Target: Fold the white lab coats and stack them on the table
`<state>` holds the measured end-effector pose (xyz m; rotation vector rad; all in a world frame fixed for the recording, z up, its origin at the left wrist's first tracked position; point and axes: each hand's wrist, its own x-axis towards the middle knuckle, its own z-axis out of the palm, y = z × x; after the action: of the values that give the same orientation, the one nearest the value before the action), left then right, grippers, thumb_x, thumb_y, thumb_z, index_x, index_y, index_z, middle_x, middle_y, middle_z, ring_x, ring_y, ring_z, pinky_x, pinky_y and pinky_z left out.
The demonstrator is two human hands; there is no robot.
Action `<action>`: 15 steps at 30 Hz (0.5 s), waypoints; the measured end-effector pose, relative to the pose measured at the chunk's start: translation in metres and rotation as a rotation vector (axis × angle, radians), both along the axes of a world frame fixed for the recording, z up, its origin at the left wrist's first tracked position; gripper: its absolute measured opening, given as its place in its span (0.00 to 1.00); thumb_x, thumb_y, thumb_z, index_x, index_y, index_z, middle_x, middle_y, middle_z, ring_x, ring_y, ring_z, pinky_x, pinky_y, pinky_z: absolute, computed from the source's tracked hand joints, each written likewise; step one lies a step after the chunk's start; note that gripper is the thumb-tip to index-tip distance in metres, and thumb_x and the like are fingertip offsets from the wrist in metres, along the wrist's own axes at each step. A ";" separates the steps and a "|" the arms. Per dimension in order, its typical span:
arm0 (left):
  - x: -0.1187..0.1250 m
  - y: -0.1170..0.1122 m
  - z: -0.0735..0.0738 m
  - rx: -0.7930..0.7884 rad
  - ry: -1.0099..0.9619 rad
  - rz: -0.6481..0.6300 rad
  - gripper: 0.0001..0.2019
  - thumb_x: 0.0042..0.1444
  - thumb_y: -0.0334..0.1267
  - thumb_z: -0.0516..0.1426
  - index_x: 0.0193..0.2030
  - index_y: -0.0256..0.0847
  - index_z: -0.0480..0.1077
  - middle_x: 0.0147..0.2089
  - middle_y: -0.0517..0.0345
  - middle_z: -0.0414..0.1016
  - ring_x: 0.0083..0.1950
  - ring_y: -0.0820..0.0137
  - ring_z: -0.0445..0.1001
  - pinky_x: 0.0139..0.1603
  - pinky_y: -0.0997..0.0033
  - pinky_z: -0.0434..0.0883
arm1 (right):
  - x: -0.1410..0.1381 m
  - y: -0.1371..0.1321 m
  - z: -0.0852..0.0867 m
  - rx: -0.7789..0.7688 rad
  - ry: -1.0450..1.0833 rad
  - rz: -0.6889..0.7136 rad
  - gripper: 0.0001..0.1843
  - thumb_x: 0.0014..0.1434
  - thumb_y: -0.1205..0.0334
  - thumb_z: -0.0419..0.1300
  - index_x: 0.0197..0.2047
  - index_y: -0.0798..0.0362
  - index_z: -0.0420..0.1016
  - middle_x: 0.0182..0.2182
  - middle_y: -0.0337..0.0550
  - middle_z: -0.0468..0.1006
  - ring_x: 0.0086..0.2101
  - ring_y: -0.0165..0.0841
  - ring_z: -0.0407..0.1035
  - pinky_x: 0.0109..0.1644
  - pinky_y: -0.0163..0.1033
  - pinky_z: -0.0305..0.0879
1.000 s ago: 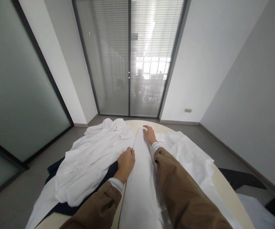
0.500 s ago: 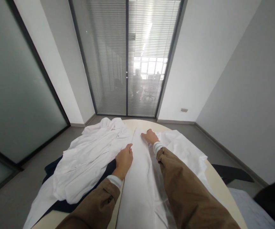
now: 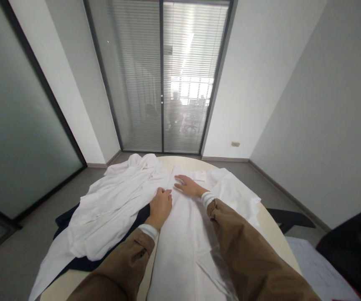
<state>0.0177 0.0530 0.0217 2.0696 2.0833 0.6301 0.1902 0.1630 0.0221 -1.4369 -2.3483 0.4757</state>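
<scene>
A white garment point(image 3: 183, 234) lies spread flat along the round table point(image 3: 274, 234) in front of me. My left hand point(image 3: 160, 205) rests on its left edge, palm down with the fingers curled together. My right hand point(image 3: 188, 186) lies flat on the cloth a little farther away, fingers stretched out toward the left. Both arms wear brown sleeves with striped cuffs.
A heap of white clothes point(image 3: 111, 209) over a dark navy garment point(image 3: 74, 217) covers the table's left side and hangs over its edge. A dark chair point(image 3: 352, 246) stands at the right. Glass doors with blinds point(image 3: 161, 75) close the room ahead.
My right hand has slid back toward me and to the left across the white garment. My left hand has stayed at the left edge, fingers shifting slightly.
</scene>
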 end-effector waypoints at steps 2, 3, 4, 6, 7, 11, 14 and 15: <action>0.000 -0.004 0.000 0.004 0.051 -0.041 0.15 0.68 0.39 0.50 0.56 0.45 0.73 0.54 0.49 0.68 0.45 0.65 0.76 0.43 0.68 0.72 | 0.004 -0.015 -0.002 -0.042 -0.096 0.056 0.31 0.66 0.48 0.56 0.69 0.46 0.63 0.71 0.50 0.56 0.70 0.46 0.48 0.71 0.53 0.45; 0.000 -0.006 0.000 0.005 0.073 -0.060 0.15 0.68 0.39 0.50 0.56 0.45 0.73 0.54 0.49 0.67 0.46 0.65 0.76 0.44 0.68 0.72 | 0.006 -0.022 -0.002 -0.028 -0.131 0.033 0.30 0.66 0.48 0.55 0.69 0.45 0.63 0.72 0.49 0.53 0.70 0.48 0.45 0.71 0.56 0.43; 0.000 -0.009 0.000 0.007 0.092 -0.078 0.15 0.69 0.38 0.50 0.55 0.44 0.73 0.56 0.48 0.66 0.47 0.65 0.76 0.46 0.68 0.72 | 0.007 -0.030 -0.001 -0.002 -0.155 0.005 0.30 0.67 0.49 0.54 0.70 0.44 0.63 0.73 0.48 0.51 0.71 0.49 0.42 0.71 0.58 0.42; -0.002 -0.012 0.000 0.016 0.128 -0.118 0.15 0.69 0.38 0.50 0.56 0.43 0.72 0.58 0.47 0.64 0.50 0.64 0.75 0.50 0.66 0.71 | 0.009 -0.047 0.001 0.028 -0.169 -0.014 0.28 0.68 0.49 0.53 0.69 0.42 0.63 0.73 0.46 0.49 0.71 0.50 0.40 0.71 0.61 0.39; -0.003 -0.014 -0.001 0.023 0.143 -0.139 0.15 0.69 0.39 0.50 0.56 0.42 0.72 0.60 0.47 0.63 0.52 0.64 0.74 0.52 0.66 0.71 | 0.009 -0.056 0.002 0.014 -0.166 0.001 0.28 0.68 0.48 0.53 0.69 0.41 0.64 0.74 0.45 0.49 0.71 0.50 0.39 0.71 0.62 0.38; -0.007 -0.020 -0.003 0.041 0.175 -0.201 0.16 0.68 0.37 0.50 0.59 0.42 0.69 0.66 0.46 0.61 0.58 0.61 0.71 0.58 0.63 0.69 | 0.013 -0.099 0.001 -0.108 -0.130 0.086 0.39 0.61 0.35 0.58 0.71 0.38 0.60 0.74 0.45 0.46 0.72 0.54 0.37 0.70 0.65 0.37; -0.007 -0.026 -0.003 0.058 0.189 -0.229 0.17 0.68 0.36 0.50 0.61 0.42 0.69 0.68 0.46 0.60 0.61 0.58 0.68 0.60 0.61 0.68 | 0.018 -0.128 -0.007 -0.080 -0.107 0.089 0.38 0.63 0.35 0.55 0.72 0.36 0.55 0.74 0.43 0.47 0.72 0.52 0.38 0.71 0.62 0.37; -0.006 -0.029 -0.003 0.068 0.197 -0.236 0.17 0.67 0.36 0.50 0.60 0.41 0.69 0.69 0.45 0.60 0.62 0.57 0.67 0.61 0.59 0.67 | 0.020 -0.134 -0.009 -0.050 -0.104 0.084 0.37 0.65 0.36 0.52 0.73 0.36 0.54 0.74 0.43 0.47 0.72 0.51 0.38 0.71 0.61 0.37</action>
<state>0.0112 0.0242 0.0191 2.4574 1.8905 0.4850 0.2098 0.0288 0.0127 -1.4216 -2.5037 0.4970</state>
